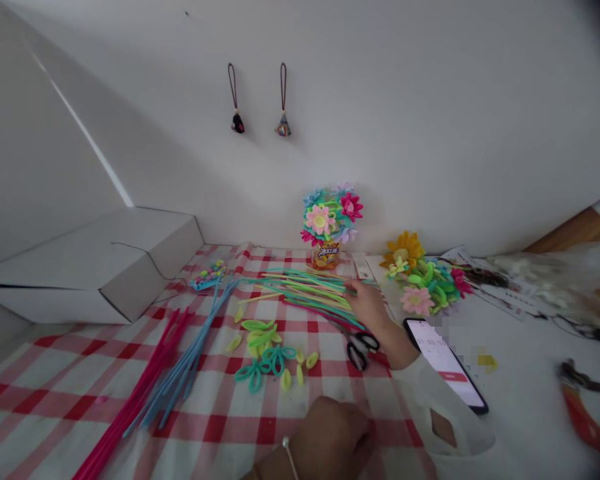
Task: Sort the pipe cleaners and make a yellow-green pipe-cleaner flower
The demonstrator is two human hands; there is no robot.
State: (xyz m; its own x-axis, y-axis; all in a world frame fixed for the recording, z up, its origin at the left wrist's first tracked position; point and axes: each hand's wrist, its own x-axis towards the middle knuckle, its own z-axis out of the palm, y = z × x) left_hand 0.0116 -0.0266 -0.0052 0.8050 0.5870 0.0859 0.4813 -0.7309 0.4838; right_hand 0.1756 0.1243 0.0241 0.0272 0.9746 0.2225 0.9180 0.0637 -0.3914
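Note:
My right hand reaches to the right end of a loose bundle of green, yellow and teal pipe cleaners, its fingers closed on the ends. How many stems it grips I cannot make out. Low in the middle, my left hand rests on the cloth, curled into a fist with nothing sticking out of it. Black-handled scissors lie just below my right hand. Between the hands and the stems are teal looped pipe-cleaner pieces, yellow-green leaf shapes and several small yellow loops.
Pink pipe cleaners and blue ones lie at left, near a white box. A pipe-cleaner bouquet stands at the back. More flowers, a phone and red-handled pliers are at right.

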